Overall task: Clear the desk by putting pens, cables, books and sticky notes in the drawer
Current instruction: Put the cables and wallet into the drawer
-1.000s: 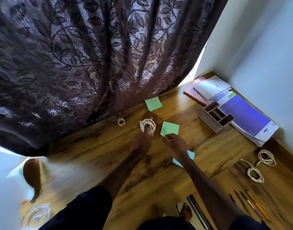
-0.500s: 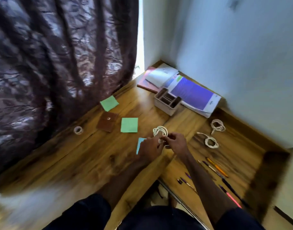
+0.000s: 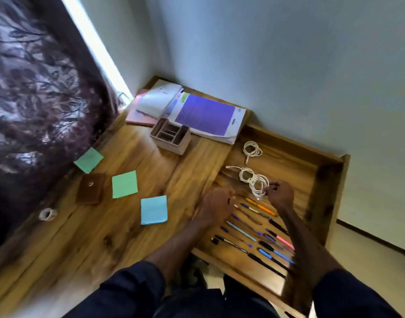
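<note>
Carrying hand: the right hand [image 3: 280, 195] has its grip pinched on the coiled white cable [image 3: 257, 185], fingertips on one side of the loops so the coil hangs together instead of unravelling.
Cable position: it is held low over the open drawer [image 3: 327, 203], just beyond the pens [image 3: 254, 228]; whether its lowest loop touches the drawer floor is not clear.
Likely reason: the coil is being taken to the cable end of the drawer, kept apart from the pens.
Drawer cables: one second cable [image 3: 244, 173] lies right beside the held coil, and a far cable [image 3: 252, 150] lies near the back wall.
Left hand: the left hand [image 3: 217, 204] hovers at the drawer's near-left edge with curled fingers; motion blur hides whether its grip holds anything.
Pens: they lie in slanted rows across the near half of the drawer.
Counter: two green sticky notes [image 3: 124, 184] and a blue sticky note [image 3: 153, 210] lie spread on the counter [image 3: 82, 237], not yet put away.
Books: the stacked books [image 3: 205, 114] sit in the far corner behind a desk organiser [image 3: 171, 136].
Other items: a brown pouch [image 3: 91, 188] and a tape roll [image 3: 46, 214] lie near the curtain.
Stage: cables appear nearly done; notes and books remain.
</note>
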### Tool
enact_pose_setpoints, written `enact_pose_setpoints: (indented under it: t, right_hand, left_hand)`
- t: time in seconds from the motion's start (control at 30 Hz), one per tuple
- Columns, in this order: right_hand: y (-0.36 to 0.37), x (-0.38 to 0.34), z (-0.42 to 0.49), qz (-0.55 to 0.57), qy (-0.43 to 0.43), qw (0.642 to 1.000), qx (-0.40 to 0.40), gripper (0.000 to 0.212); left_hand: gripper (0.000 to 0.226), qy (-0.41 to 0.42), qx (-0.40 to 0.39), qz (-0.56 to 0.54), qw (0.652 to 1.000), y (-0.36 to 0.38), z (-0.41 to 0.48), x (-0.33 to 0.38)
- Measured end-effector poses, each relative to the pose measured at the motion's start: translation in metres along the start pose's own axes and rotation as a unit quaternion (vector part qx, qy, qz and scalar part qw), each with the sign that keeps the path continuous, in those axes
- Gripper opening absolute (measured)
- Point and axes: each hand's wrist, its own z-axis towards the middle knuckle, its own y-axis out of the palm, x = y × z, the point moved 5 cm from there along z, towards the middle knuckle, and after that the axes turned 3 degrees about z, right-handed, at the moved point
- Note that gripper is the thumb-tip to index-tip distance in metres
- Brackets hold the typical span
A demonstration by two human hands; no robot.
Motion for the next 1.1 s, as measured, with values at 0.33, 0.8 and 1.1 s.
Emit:
enact_pose_setpoints:
  t: [0.33,0.8,1.1]
  right_hand:
    - [0.0,0.077,0.072,-0.077,0.024,0.996,-0.039,0.021]
    - [0.028,0.074,0.086,-0.096,0.014,0.994,-0.053,0.028]
    - [0.025,0.07,0.07,-0.113,0.016,0.993,0.006,0.028]
  left_hand:
    - [0.016,-0.065,-0.12,0.051,0.989,0.053,0.037,0.005]
    - [0.027,-0.131,-0.141,0.059,0.98,0.059,0.042,-0.025]
    - [0.02,-0.131,-0.12,0.019,0.984,0.043,0.038,-0.027]
